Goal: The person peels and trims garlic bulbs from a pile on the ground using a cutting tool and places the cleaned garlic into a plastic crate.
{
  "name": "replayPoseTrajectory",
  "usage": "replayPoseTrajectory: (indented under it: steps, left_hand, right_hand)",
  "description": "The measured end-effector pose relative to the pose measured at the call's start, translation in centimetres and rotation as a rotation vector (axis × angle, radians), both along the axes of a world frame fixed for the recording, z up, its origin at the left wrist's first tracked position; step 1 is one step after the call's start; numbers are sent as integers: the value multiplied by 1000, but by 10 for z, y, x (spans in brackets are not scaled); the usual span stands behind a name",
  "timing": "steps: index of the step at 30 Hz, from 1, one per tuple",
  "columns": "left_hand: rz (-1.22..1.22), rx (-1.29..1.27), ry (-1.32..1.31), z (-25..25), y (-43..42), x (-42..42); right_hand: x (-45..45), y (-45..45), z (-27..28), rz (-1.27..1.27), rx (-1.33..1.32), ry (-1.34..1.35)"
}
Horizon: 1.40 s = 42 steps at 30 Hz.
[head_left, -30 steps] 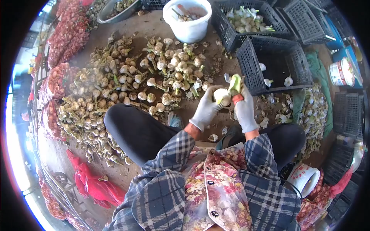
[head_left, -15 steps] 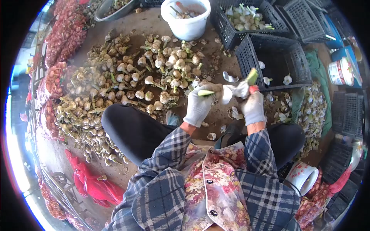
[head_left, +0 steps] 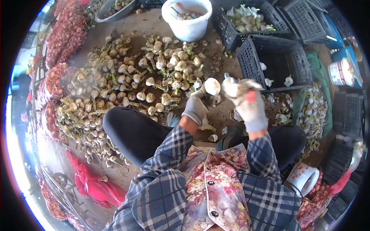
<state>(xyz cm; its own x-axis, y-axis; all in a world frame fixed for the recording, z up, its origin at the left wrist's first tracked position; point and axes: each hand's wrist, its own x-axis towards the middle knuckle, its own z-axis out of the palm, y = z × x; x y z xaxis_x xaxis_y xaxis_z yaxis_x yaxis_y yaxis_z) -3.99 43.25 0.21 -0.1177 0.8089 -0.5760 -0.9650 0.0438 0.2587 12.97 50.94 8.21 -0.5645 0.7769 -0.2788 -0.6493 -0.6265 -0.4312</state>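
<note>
My left hand (head_left: 195, 107), in a pale work glove, is closed with its fingertips at a round white garlic bulb (head_left: 212, 86), held up in front of me. My right hand (head_left: 249, 107), gloved too, is curled just to the right of the bulb and smeared by motion. A red patch (head_left: 250, 96) shows at its fingers, and a whitish blurred piece is at its fingertips; what it grips cannot be made out. Below my left hand lies a pale green garlic stalk piece (head_left: 207, 126) among scraps of skin on the ground.
Untrimmed garlic (head_left: 123, 79) is heaped at left and ahead. A white bucket (head_left: 187, 23) stands at the far side. A black crate (head_left: 275, 61) with a few bulbs sits front right, and a fuller crate (head_left: 250, 23) behind it. Red mesh bags (head_left: 92, 179) lie at left.
The green stalk end seen in my left hand is gone from it, and a white bulb shows there. The green-tipped stalk at my right hand no longer shows. A stalk piece now lies below.
</note>
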Motion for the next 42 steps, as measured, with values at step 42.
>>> replayPoseTrajectory:
  steps: [42]
  left_hand:
    - [-306,176,1850,65,-15,0]
  right_hand:
    - [-11,-7,-59,176,315,-505]
